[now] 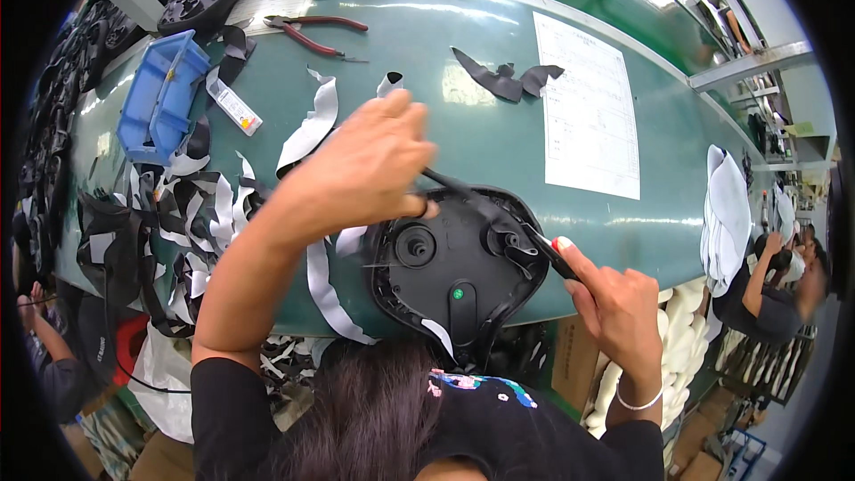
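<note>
The black moulded seat base is lying underside up at the near edge of the green table. The left hand is pinching a black strip taut over it, fingers closed on the strip. The right hand is clamping a slim tool against the rim. If the tool is slipping, it is likely jabbing the left fingers or tearing the strip; loose white strips nearby could be snagging

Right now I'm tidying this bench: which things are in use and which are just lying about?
In use:
black shell
left hand, on a black strip
right hand, holding a tool

Lying about:
pliers
blue bin
paper sheet
black scrap
backing strips
</note>
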Demonstrator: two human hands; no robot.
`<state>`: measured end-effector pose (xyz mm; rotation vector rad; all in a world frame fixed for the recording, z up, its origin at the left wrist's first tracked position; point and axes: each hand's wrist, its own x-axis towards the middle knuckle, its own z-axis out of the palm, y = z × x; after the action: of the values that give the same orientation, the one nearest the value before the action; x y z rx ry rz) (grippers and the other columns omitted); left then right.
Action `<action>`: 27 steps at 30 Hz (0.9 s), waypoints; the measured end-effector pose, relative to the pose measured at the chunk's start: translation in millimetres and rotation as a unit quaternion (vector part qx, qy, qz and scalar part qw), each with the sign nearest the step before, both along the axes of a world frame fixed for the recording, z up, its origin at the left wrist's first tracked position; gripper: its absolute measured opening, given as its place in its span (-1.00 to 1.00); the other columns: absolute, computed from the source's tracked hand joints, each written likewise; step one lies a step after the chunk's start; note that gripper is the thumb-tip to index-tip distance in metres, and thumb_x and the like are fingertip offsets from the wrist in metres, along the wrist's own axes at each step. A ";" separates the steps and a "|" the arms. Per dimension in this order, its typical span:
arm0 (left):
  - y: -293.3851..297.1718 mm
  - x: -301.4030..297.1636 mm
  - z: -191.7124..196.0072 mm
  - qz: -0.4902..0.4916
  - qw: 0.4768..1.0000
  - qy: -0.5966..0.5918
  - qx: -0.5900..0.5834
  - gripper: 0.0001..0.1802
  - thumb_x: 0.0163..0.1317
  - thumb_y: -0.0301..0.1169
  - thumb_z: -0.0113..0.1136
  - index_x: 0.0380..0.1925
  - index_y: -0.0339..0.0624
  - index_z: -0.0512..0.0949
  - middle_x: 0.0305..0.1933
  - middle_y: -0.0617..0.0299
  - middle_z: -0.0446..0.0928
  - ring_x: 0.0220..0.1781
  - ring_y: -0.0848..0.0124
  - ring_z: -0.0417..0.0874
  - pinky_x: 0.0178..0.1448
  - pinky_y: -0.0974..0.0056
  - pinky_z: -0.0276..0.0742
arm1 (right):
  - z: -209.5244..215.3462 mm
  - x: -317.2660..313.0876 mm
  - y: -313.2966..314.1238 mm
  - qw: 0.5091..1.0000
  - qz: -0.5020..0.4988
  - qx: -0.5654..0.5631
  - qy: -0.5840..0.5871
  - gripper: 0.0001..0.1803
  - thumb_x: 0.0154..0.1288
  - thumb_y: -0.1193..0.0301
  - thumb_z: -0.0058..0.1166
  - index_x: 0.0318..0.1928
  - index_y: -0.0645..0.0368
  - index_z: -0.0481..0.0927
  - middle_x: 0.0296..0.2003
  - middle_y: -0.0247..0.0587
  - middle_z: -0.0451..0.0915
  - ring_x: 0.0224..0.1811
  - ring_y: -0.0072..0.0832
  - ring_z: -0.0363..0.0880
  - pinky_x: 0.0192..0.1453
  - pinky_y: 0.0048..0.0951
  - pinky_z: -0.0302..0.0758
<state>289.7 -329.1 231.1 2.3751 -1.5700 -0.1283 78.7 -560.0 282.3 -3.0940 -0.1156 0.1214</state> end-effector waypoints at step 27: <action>-4.3 47.6 -37.7 0.310 0.666 0.519 -0.436 -0.66 0.34 -0.13 0.11 -0.33 -0.23 0.55 -0.32 0.19 0.57 -0.44 0.55 0.48 -0.34 0.43 0.40 | -69.0 -9.0 -15.5 0.692 -0.352 0.541 -0.322 -0.65 0.40 0.40 -0.01 0.13 0.25 0.39 -0.43 -0.43 0.38 -0.48 -0.70 0.32 -0.34 -0.65 0.34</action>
<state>337.3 -333.4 193.3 1.3794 -0.1116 -0.3826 69.7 -575.5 213.3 -1.6646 0.7031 -0.7614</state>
